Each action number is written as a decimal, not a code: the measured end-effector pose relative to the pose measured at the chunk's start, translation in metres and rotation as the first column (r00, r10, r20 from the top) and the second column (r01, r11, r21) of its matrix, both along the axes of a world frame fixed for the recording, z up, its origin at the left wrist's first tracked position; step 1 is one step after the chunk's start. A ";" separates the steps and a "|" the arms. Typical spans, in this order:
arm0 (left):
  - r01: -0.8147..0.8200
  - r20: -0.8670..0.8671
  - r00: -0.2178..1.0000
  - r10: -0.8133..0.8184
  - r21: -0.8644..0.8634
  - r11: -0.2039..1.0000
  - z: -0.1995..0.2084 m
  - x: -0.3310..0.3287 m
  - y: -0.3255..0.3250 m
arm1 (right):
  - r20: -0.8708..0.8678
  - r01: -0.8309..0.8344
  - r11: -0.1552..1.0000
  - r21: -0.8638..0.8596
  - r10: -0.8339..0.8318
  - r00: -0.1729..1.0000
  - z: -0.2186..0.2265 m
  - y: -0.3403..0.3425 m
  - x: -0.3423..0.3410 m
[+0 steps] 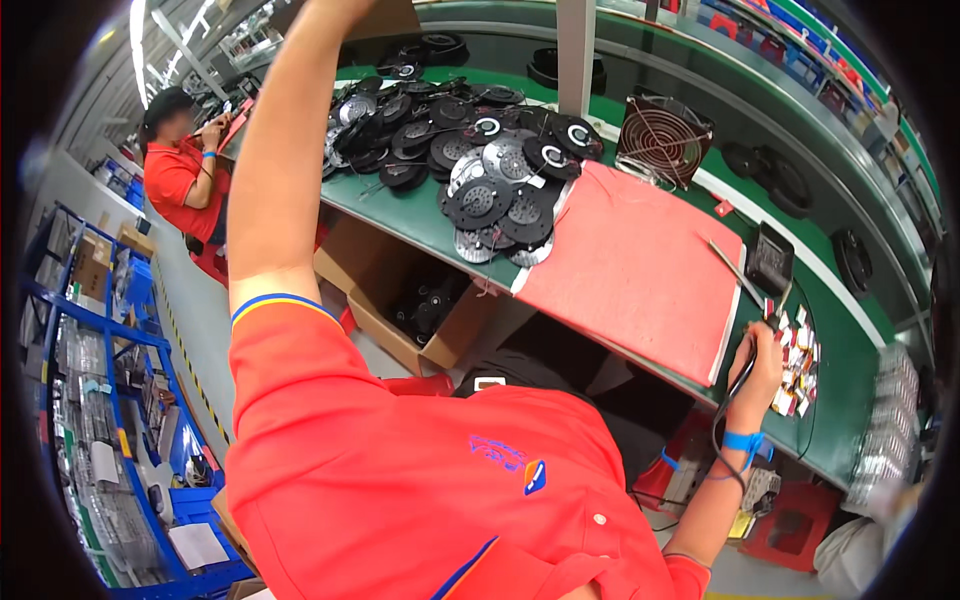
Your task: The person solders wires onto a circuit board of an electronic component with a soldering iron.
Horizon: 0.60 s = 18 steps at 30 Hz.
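My right hand is at the right end of the green bench, fingers closed around the handle of a soldering iron. The iron's long thin shaft points up and left over the edge of a pink mat. A black cord runs from it past my wrist, which wears a blue band. Beside that hand lies a pile of small white connectors with coloured wires. My left arm reaches up past the top edge, so the left hand is out of sight. Left of the mat is a heap of round black and silver discs.
A square fan with a round grille stands behind the mat. A black box-shaped holder sits at its right. Clear plastic trays are stacked at the bench's right end. An open carton stands below. A co-worker is at far left.
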State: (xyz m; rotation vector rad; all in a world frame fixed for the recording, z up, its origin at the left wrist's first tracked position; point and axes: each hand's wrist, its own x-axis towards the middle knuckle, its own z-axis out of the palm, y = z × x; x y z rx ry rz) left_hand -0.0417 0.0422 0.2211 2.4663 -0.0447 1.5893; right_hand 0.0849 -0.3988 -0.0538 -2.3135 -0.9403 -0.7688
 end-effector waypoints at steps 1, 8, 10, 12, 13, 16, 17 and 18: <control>-0.078 -0.141 0.984 0.110 0.213 0.974 -0.015 0.008 0.029 | -0.020 -0.022 1.000 0.006 0.022 1.000 0.002 0.001 0.000; -0.338 -0.730 0.526 0.436 0.291 0.895 -0.143 0.066 0.214 | -0.075 -0.030 0.998 0.057 0.034 0.997 -0.001 0.003 -0.001; -0.363 -0.764 0.393 0.512 0.382 0.850 -0.174 0.089 0.247 | -0.121 0.023 0.993 0.118 -0.009 0.993 -0.008 0.000 -0.007; -0.470 -0.790 0.275 0.548 0.387 0.793 -0.204 0.111 0.274 | -0.200 0.071 0.970 0.234 -0.023 0.980 -0.011 0.005 -0.016; -0.533 -0.810 0.242 0.535 0.350 0.771 -0.216 0.122 0.282 | -0.249 0.099 0.952 0.291 -0.025 0.968 -0.006 0.012 -0.025; -0.612 -0.874 0.096 0.476 0.325 0.721 -0.224 0.165 0.287 | -0.603 0.408 0.730 0.549 0.008 0.797 -0.024 0.000 -0.041; -0.635 -0.872 0.101 0.480 0.314 0.706 -0.233 0.176 0.296 | -0.605 0.403 0.728 0.555 0.021 0.796 -0.009 0.015 -0.042; -0.680 -0.886 0.064 0.459 0.297 0.670 -0.240 0.186 0.304 | -0.329 0.245 0.911 0.331 -0.132 0.935 0.011 0.029 -0.040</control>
